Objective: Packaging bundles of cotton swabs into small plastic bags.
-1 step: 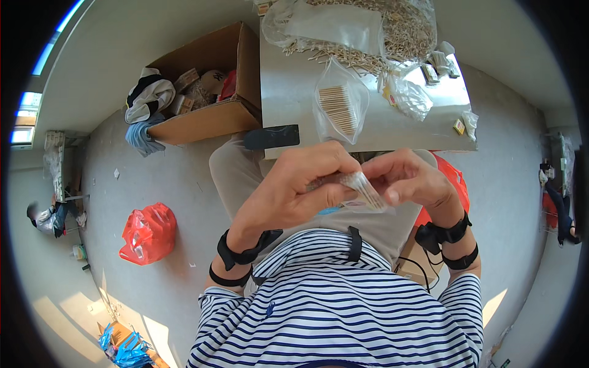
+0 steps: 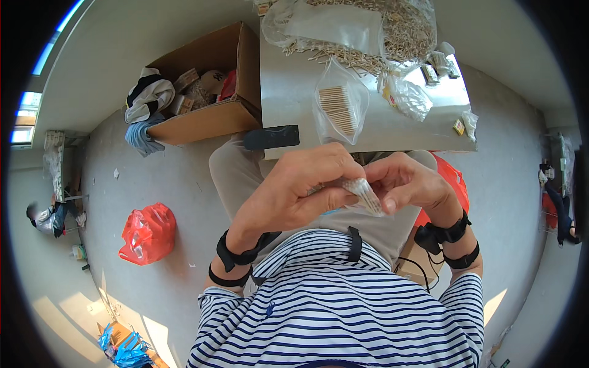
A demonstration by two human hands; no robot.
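In front of my waist, my left hand (image 2: 300, 184) is closed around a small clear plastic bag of cotton swabs (image 2: 366, 197), thumb on the near side and fingers over the top. My right hand (image 2: 417, 181) has its fingers curled at the bag's right end, with the thumb by its edge; the fingertips behind the plastic are partly hidden. Beyond my hands, on the metal table (image 2: 288, 104), lies an opened clear bag (image 2: 359, 86) with a row of cotton swabs (image 2: 337, 110) in it.
A large heap of loose swabs (image 2: 408, 30) covers the table's far side. Small packs (image 2: 438, 64) and crumpled plastic (image 2: 410, 98) lie at its right. An open cardboard box (image 2: 202, 126) stands left; a red bag (image 2: 148, 233) sits on the floor. Another person (image 2: 52, 218) sits far left.
The swab bag has tilted slightly between my hands, and its loose plastic end sits a little differently. My right thumb has shifted slightly. The table things have not moved.
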